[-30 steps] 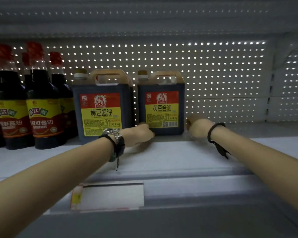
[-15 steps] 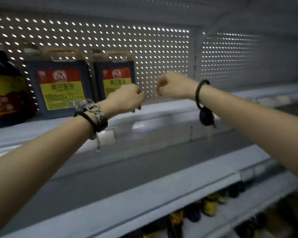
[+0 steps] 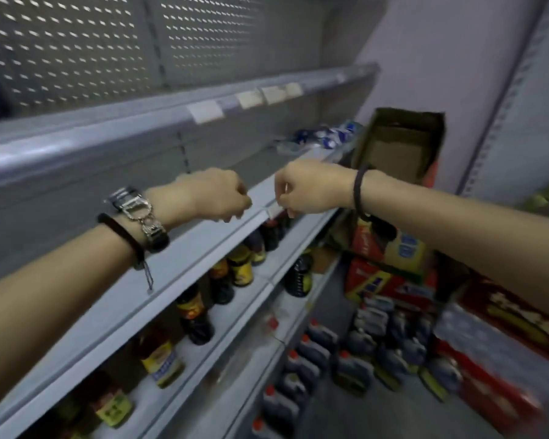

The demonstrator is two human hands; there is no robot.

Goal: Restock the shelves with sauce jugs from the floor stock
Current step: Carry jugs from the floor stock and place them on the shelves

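1. Your left wrist carries a metal watch (image 3: 140, 213) and a dark band (image 3: 121, 239). Your right wrist carries a black band (image 3: 358, 193).
2. Your left hand (image 3: 214, 194) is raised in front of the shelving, its fingers curled into a fist and holding nothing.
3. Your right hand (image 3: 311, 188) is level with it and just beside it, not touching. Its fingers are likewise curled in, and no object shows in them.
4. Both hands hang above the front edge of the middle shelf (image 3: 184, 280), apart from it.
5. On the shelf beneath, dark sauce bottles (image 3: 194, 315) with yellow labels stand in a row.
6. The sauce jugs (image 3: 351, 372), dark with red caps, stand clustered on the floor (image 3: 346, 416) at lower right, at the foot of the shelving and well apart from both hands.
7. Red cartons (image 3: 387, 280) are stacked behind the jugs, with an open cardboard box (image 3: 403, 144) above them.
8. The upper shelf (image 3: 76, 144) bears white price tags (image 3: 205, 110) on its rail, and a perforated back panel (image 3: 76, 42) stands behind it. Blur leaves the labels unreadable.
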